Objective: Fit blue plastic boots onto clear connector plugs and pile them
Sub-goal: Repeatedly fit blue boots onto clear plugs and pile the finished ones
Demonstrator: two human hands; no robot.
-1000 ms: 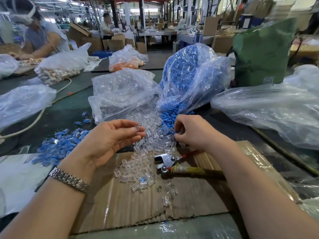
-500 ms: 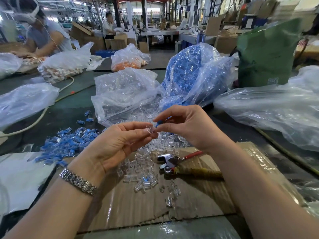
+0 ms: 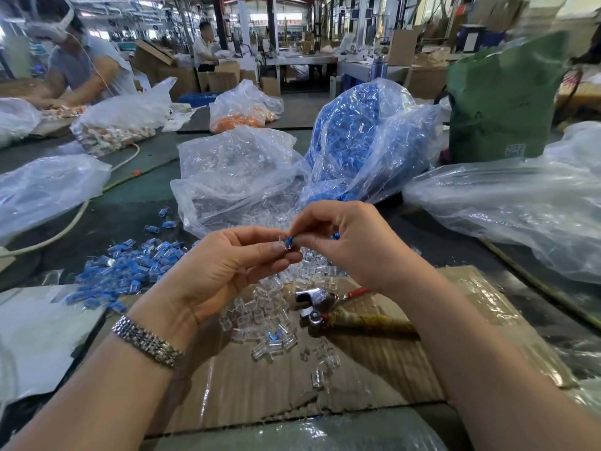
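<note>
Both hands pinching boot, plug

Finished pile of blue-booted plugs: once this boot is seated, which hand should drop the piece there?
Probably the left hand: it pinches the clear plug, and the finished pile lies on its side. The right hand holds the blue boot.

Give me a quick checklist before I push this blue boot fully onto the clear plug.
1. Left hand pinches the clear plug: ok.
2. Right hand pinches the blue boot: ok.
3. Boot meets plug at the fingertips: ok.
4. Boot fully seated: cannot tell, fingers cover it.
5. Finished pile on the left, ready for the drop: ok.
6. Loose clear plugs in reach below the hands: ok.
</note>
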